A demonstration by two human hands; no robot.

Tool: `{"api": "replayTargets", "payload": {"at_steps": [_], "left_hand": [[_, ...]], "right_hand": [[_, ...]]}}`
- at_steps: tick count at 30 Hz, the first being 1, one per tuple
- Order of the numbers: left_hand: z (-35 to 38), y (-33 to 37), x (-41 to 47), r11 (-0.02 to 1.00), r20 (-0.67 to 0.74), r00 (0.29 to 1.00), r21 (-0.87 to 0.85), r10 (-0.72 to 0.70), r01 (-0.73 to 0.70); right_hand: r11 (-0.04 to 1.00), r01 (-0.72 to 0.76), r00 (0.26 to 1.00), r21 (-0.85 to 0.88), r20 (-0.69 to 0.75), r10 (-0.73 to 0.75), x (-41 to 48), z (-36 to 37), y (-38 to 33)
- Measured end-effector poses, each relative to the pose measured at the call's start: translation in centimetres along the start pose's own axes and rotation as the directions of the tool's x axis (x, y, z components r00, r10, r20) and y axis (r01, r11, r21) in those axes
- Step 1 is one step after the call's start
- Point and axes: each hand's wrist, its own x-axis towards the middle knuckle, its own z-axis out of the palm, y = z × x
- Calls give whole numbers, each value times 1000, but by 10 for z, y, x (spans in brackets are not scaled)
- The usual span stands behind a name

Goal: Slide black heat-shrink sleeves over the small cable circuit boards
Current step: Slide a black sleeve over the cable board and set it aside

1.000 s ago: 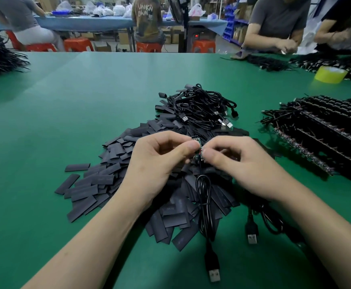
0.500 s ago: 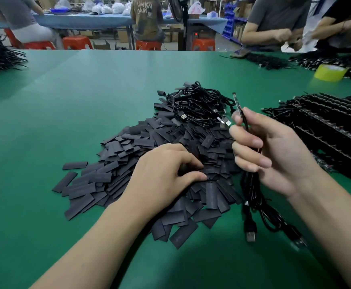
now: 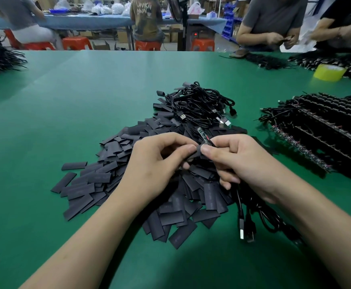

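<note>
One sleeve (image 3: pixel 194 153) pinched by left hand (image 3: pixel 155 163), right hand (image 3: pixel 247 161) holding board (image 3: pixel 201 133)

Open worktop (image 3: pixel 55 122) stretches across the left and far middle. A pile of sleeves (image 3: pixel 99 180) fills the centre, a tangle of cables (image 3: pixel 199 105) lying on its far end. Loose cables (image 3: pixel 262 217) trail near right. A stack of wired boards (image 3: pixel 320 130) blocks the right, with a narrow lane between it and the pile. A tape roll (image 3: pixel 329 72) stands far right.
</note>
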Motion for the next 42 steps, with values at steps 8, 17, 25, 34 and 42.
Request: {"api": "replayTargets", "payload": {"at_steps": [8,17,25,34,42], "left_hand": [[0,1,-4,872,-10,957,416,290,-260],[-8,-8,1,978,-210,971,196,114,-72],[-9,-10,2,983,-187,976,162,115,-85],[-13,-14,1,944,-136,979,313,154,-105],[-19,-12,3,881,32,960,390,279,-270]], "right_hand": [[999,18,999,-35,-45,-20,3,0,8],[990,24,999,-136,-39,-29,5,-10,2],[911,64,995,-407,-46,-90,2,-11,1],[716,77,987,-694,-51,-155,-2,-6,-2],[723,57,997,-688,2,-77,-2,-8,-4]]}}
